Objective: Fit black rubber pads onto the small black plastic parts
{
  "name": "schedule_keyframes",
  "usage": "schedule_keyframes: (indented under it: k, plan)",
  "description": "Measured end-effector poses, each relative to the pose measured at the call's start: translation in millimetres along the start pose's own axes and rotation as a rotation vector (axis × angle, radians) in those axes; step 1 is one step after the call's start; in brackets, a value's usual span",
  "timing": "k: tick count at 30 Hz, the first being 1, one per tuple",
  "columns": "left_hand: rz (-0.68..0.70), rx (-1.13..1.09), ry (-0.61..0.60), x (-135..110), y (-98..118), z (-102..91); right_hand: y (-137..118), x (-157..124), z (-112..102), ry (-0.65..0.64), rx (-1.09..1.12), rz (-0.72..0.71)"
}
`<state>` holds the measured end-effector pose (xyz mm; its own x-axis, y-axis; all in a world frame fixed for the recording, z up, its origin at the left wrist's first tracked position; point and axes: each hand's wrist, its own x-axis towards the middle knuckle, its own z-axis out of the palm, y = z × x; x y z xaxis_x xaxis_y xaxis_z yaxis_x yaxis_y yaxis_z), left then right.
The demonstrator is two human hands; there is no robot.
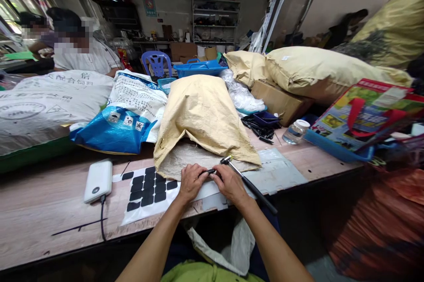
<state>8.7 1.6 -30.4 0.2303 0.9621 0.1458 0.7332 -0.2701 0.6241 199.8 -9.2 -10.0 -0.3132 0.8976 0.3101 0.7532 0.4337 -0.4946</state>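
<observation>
Both hands meet at the table's front, in the mouth of a yellow woven sack. My left hand pinches one end of a small black stick-like piece, and my right hand pinches its other end; what exactly it is cannot be made out. Just right of my right hand lies a hammer with a metal head and black handle, slanting towards the table edge. Left of my left hand, a white sheet with rounded black pads lies flat.
A white power bank with a cable sits at the left. Blue-and-white and white sacks stand behind it. To the right are black pen-like parts, a clear jar and a blue tray. A person sits at the far left.
</observation>
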Motion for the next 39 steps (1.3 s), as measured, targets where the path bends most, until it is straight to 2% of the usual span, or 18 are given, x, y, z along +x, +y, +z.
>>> schedule_keyframes:
  k: [6,14,21,28,39]
  plan:
    - [0.023,0.049,0.02,0,-1,3.4,-1,1,-1,-0.064,-0.15,-0.047]
    - [0.068,0.105,0.028,-2,1,3.3,0,0,3,-0.031,-0.166,-0.077]
    - [0.097,0.172,0.024,-4,2,5.2,1,0,14,0.044,-0.1,-0.099]
    - [0.102,0.145,0.011,-4,2,5.1,-1,0,26,0.14,0.024,-0.08]
    - [0.093,0.074,0.049,-5,2,2.7,-6,0,17,0.127,0.134,-0.038]
